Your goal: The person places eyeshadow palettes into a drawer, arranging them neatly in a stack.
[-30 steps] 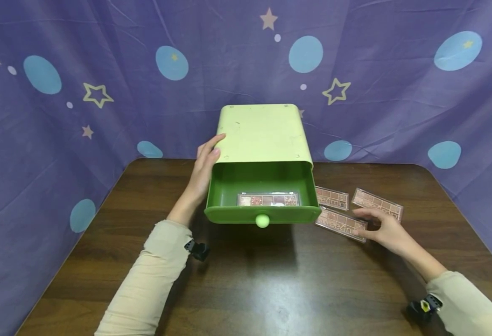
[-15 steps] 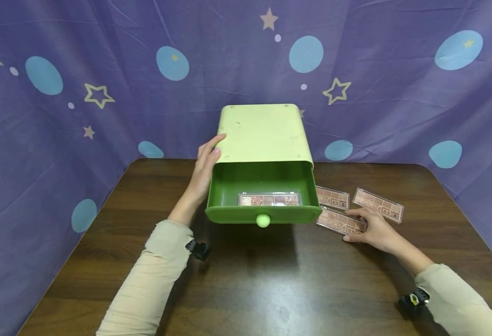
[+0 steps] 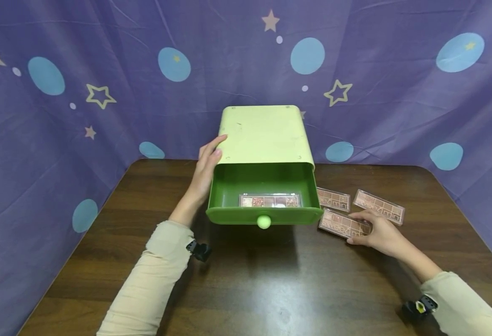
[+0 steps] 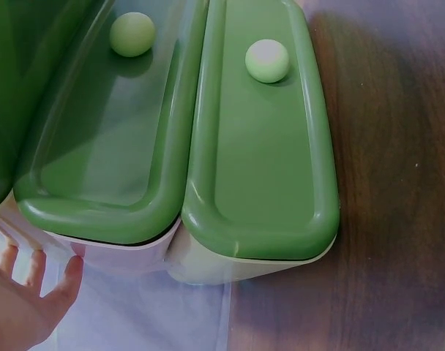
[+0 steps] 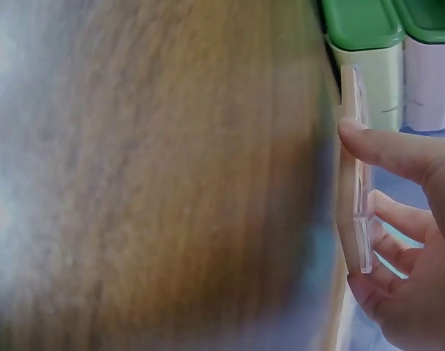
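Note:
A drawer cabinet [image 3: 267, 133] with a pale yellow-green top stands mid-table, its green top drawer [image 3: 225, 215] pulled out. An eyeshadow palette [image 3: 270, 200] lies in that drawer. My left hand [image 3: 202, 175] rests against the cabinet's left side with its fingers extended; the left wrist view shows this hand [image 4: 32, 300] beside the lower drawers. On the right, my right hand [image 3: 380, 234] pinches the front eyeshadow palette [image 3: 340, 224] by its right end. Thumb and fingers lie on opposite edges of this palette [image 5: 358, 175] in the right wrist view.
Two more eyeshadow palettes lie just behind the pinched one: one near the cabinet [image 3: 334, 199], one farther right [image 3: 379, 206]. Two lower drawers [image 4: 270, 168] are pushed in. A purple patterned curtain [image 3: 246, 56] hangs behind the wooden table [image 3: 246, 289].
My right hand has moved left onto the front palette and taken hold of it. That palette has shifted slightly. My left hand and the open drawer stay as they were.

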The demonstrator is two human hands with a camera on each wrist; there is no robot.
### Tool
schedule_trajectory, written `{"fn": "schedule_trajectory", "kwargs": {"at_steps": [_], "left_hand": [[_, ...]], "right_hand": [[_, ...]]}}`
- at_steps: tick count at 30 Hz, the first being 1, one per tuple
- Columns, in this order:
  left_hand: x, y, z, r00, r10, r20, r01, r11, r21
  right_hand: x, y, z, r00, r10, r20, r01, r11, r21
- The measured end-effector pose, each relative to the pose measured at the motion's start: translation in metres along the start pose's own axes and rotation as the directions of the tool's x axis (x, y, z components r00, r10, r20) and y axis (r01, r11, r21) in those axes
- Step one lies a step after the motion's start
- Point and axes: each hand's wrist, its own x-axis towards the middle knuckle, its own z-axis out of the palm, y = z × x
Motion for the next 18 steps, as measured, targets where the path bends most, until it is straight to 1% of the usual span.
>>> {"fn": "schedule_trajectory", "kwargs": {"at_steps": [2,8,11,18], "left_hand": [[0.000,0.000,0.000,1.000,0.001,0.001,-0.001,1.000,0.000],[0.000,0.001,0.000,1.000,0.002,0.003,-0.002,1.000,0.006],[0.000,0.001,0.001,1.000,0.002,0.006,-0.002,1.000,0.003],[0.000,0.000,0.000,1.000,0.007,0.003,-0.007,1.000,0.005]], "right_hand": [[-0.003,-0.003,-0.004,1.000,-0.003,-0.002,0.003,1.000,0.011],[-0.011,-0.014,-0.017,0.999,0.033,-0.013,-0.032,0.999,0.034],[-0.014,-0.020,-0.024,0.998,0.039,-0.042,-0.037,0.998,0.045],[-0.024,-0.036,-0.038,0.990,0.041,-0.133,-0.040,0.999,0.014]]}}
